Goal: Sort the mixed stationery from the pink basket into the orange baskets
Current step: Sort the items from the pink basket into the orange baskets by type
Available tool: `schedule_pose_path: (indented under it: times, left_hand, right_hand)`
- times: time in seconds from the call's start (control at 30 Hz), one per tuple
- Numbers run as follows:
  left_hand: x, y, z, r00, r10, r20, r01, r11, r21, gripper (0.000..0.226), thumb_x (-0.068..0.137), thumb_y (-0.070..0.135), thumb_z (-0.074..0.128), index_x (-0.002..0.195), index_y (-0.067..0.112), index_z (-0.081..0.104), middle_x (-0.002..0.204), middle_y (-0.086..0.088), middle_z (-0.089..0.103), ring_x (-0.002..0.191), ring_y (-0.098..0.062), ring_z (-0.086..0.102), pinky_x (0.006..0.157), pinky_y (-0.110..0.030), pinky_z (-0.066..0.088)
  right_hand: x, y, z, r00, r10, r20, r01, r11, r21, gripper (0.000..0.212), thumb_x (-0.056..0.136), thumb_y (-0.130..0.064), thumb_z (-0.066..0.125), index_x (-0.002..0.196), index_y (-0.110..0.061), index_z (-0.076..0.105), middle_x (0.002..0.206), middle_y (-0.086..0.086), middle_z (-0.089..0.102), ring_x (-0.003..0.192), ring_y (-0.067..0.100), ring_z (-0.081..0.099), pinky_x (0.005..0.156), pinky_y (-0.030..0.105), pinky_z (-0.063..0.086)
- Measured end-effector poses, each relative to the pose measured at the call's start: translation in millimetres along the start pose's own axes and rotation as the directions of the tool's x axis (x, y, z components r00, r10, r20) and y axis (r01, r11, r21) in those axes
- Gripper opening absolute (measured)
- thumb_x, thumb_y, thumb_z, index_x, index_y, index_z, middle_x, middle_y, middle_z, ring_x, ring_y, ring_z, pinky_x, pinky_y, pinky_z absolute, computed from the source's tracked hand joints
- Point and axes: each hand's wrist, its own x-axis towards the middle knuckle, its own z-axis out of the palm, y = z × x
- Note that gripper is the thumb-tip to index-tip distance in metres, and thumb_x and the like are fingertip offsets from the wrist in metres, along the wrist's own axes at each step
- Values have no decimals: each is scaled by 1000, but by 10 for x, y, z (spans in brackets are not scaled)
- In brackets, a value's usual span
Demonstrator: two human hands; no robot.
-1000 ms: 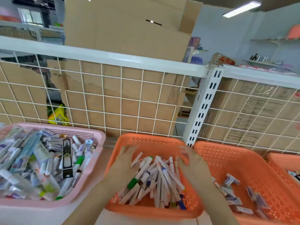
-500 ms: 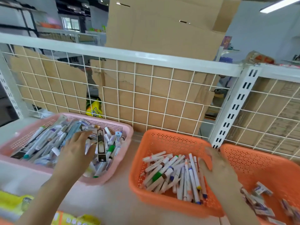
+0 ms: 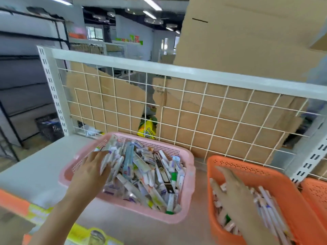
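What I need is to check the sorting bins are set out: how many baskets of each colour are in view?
pink basket: 1
orange baskets: 2, the second cut off at the right edge
Total: 3

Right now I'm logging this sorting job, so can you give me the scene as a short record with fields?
pink basket: heaped with mixed stationery
orange basket: white pens
second orange basket: far right, only a corner shows, contents unseen
left hand: open, fingers touching the stationery
right hand: open, flat on the pens
behind: wire grid, cardboard
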Motion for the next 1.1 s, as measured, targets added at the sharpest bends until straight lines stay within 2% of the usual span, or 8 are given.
schedule_pose_path:
  times: [0.13, 0.3, 0.5, 0.6, 0.7, 0.8, 0.97, 1.1]
  left_hand:
    - [186, -304, -6, 997, 0, 81, 1, 1000, -7, 42, 79, 9, 70, 119, 3, 60, 116, -20, 62, 99, -45, 59, 77, -53, 50]
    - [374, -441, -7, 988, 59, 146, -50, 997, -62, 46, 87, 18, 61, 132, 13, 50, 132, -9, 54, 112, -34, 54, 94, -49, 44]
    - [556, -415, 82, 970, 97, 224, -68, 988, -136, 50, 95, 30, 48, 143, 26, 33, 152, 5, 29, 132, -19, 40, 107, -35, 35]
    - [612, -413, 156, 960, 109, 259, -76, 988, -135, 50, 95, 32, 46, 142, 29, 30, 152, 6, 26, 131, -17, 39, 106, -34, 37]
    - [655, -430, 234, 959, 128, 253, -91, 984, -155, 49, 95, 32, 47, 141, 28, 32, 150, 6, 31, 129, -16, 39, 104, -31, 37]
    - [690, -460, 292, 956, 145, 255, -100, 979, -180, 44, 94, 30, 49, 137, 26, 39, 145, 5, 36, 124, -16, 43, 100, -30, 39]
    - [742, -466, 321, 959, 159, 233, -108, 971, -215, 42, 92, 24, 53, 134, 21, 46, 139, 3, 45, 117, -17, 49, 96, -29, 40]
    - [774, -480, 321, 966, 181, 184, -130, 956, -261, 38, 89, 17, 59, 126, 17, 54, 127, 0, 55, 98, -19, 59, 86, -29, 45]
  right_hand:
    - [159, -417, 338, 991, -81, 111, 82, 997, -6, 42, 91, -27, 58, 131, -21, 48, 128, -3, 53, 118, 19, 51, 88, 25, 37]
    - [397, -906, 748, 964, -147, 222, 155, 988, -18, 43, 95, -41, 42, 135, -26, 43, 135, -8, 50, 122, 11, 48, 92, 21, 34]
    - [675, -1366, 1192, 895, -231, 383, 251, 968, -3, 33, 97, -25, 45, 129, -17, 53, 123, -1, 57, 109, 15, 54, 88, 28, 43]
    - [800, -1525, 1378, 884, -201, 422, 254, 965, -72, 28, 96, -32, 46, 90, -8, 60, 84, 6, 57, 75, 19, 53, 64, 31, 42]
    - [903, -1637, 1483, 893, -145, 427, 218, 968, -126, 50, 91, -48, 52, 61, -12, 33, 55, 3, 27, 48, 18, 28, 47, 31, 21]
    - [959, -1724, 1507, 873, -114, 474, 231, 953, -197, 54, 86, -50, 59, 57, -17, 28, 53, -1, 25, 45, 14, 24, 43, 28, 19]
    - [1026, -1743, 1547, 843, -54, 536, 154, 978, -144, 43, 86, -36, 63, 59, -19, 34, 60, -2, 34, 47, 12, 30, 43, 25, 23]
    - [1073, -1723, 1526, 840, -25, 542, 79, 994, -75, 46, 85, -33, 63, 58, -20, 28, 65, -1, 24, 49, 14, 26, 47, 28, 22]
